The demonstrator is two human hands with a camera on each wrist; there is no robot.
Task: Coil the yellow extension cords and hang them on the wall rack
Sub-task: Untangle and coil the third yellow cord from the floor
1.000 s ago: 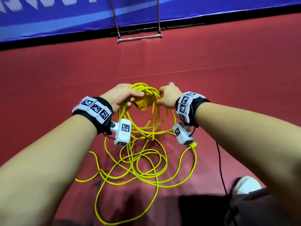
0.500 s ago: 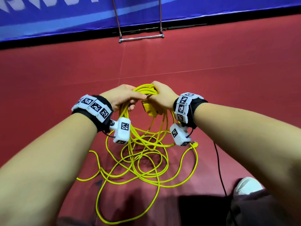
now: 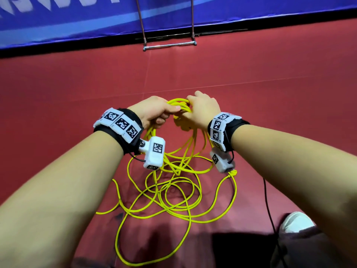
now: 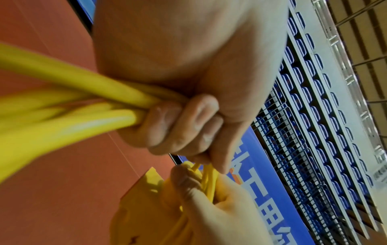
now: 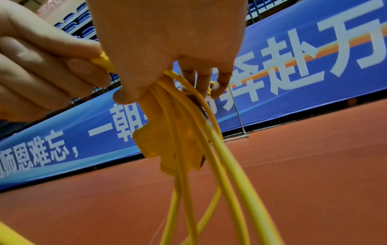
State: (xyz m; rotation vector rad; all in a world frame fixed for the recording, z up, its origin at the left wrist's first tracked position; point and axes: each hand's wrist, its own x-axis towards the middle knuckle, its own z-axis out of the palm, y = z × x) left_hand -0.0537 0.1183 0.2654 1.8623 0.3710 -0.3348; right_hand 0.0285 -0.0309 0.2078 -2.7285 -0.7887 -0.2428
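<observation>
Yellow extension cord point(image 3: 174, 182) loops hang from both fists above the red floor point(image 3: 58, 93): left hand point(image 3: 154, 113) clenches the bundle, right hand point(image 3: 202, 111) just beside it curls round strands. Only the right wrist view shows the socket block point(image 5: 167, 144) dangling beneath.

Both hands point(image 3: 156, 113) point(image 3: 202, 111) fisted, close together

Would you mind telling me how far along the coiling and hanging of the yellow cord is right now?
Partly done. Several loops of the yellow cord are gathered where the left hand and right hand both grip the bundle, with the yellow socket block hanging by the right hand. Much cord lies loose on the red floor. The metal rack by the blue banner holds nothing in view yet.
</observation>
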